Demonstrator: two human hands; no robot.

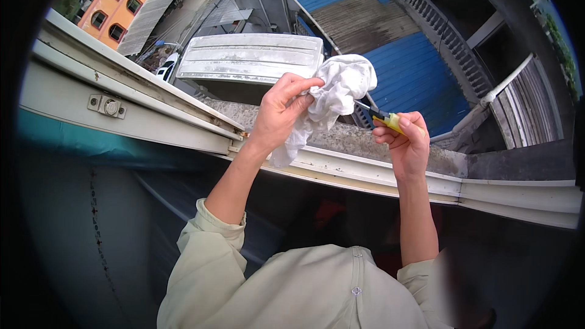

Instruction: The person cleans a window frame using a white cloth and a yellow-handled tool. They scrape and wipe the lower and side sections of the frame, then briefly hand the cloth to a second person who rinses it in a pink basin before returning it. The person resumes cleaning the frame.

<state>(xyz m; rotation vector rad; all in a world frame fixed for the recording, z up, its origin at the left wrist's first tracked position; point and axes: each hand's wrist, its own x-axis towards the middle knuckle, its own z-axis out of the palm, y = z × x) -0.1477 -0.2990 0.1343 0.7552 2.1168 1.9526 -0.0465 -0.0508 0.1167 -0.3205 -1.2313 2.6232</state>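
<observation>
My left hand point(279, 109) is closed on a crumpled white cloth point(339, 85), pinching it between thumb and fingers, with a loose end hanging below. In my right hand point(407, 140) is a tool with a yellow-and-black handle point(390, 122), gripped between thumb and curled fingers. Its thin metal end points up and left at the cloth's right side. Whether the tip touches the cloth or lies behind it, I cannot tell. Both hands are held out over a window sill.
A pale window frame point(365, 173) with tracks runs across below my hands, a latch point(108, 106) on its left part. Beyond the rough concrete ledge point(439, 157) is a drop to a blue roof point(414, 79), a white ribbed panel point(244, 58) and an orange building point(113, 9).
</observation>
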